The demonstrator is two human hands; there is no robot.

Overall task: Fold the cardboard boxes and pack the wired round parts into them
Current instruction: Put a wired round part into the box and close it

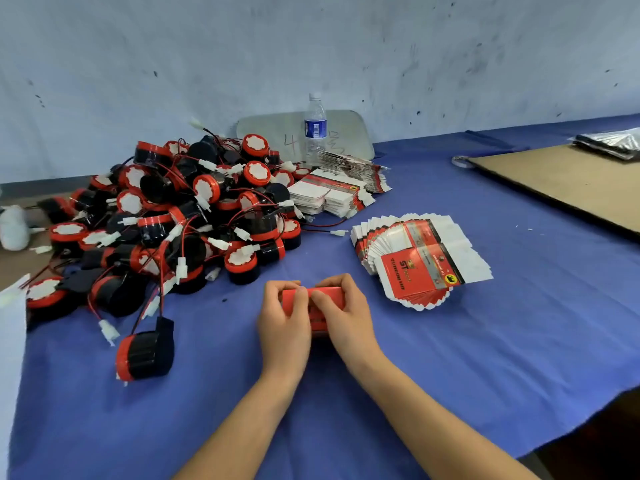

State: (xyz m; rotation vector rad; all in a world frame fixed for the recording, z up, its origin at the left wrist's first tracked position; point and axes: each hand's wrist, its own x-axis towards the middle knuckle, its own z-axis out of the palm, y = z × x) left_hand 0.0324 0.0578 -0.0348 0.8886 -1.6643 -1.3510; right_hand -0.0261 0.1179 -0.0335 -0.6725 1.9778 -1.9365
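From the head camera, a small red box (331, 293) sits on the blue cloth (450, 375) near the middle. The left hand (282, 317) and right hand (341, 306) are both curled round it, fingertips meeting on its top edge; whether a part is already inside cannot be told. The box looks like thin glossy card, so it is probably light, slightly slippery and easily crushed, and best pinched at its corners beside the flaps. Just right of it lies a fanned stack of flat boxes (415, 258), with more flat stacks (329, 195) farther off. To the left is the pile of wired round parts (180, 216), and one loose part (145, 355) lies nearer. These look rigid and heavier, with tangle-prone leads, so lift them by the body, not the wire.
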